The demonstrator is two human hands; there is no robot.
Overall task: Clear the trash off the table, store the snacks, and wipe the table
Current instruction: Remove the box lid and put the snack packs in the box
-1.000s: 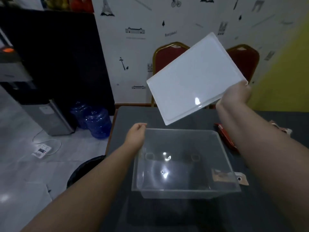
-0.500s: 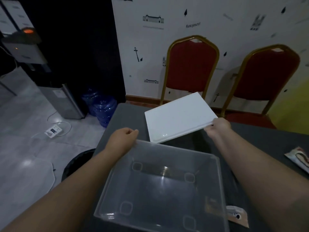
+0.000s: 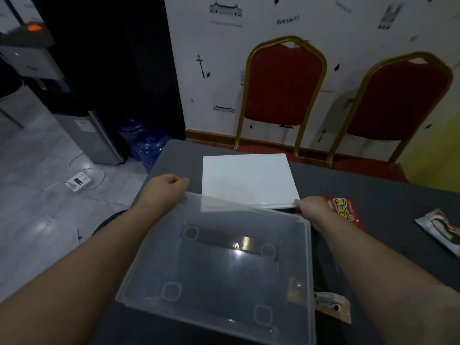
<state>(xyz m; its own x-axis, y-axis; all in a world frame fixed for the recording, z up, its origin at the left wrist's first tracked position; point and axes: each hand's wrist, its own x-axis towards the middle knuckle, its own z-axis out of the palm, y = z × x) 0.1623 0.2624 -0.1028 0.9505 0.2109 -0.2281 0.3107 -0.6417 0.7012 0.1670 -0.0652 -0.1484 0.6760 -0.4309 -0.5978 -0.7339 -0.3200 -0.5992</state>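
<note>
Tabletop [image 3: 373, 195]: empty clear bin [image 3: 224, 257], lid [image 3: 246, 179] beside.

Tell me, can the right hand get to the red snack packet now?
Probably yes. The red snack packet lies on the table just beside the right hand, with nothing between them. But that hand still pinches the white lid's corner, so it must let go first.

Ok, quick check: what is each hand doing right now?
Left hand: closed on the far left corner of the clear bin.
Right hand: closed on the near corner of the white lid.
</note>
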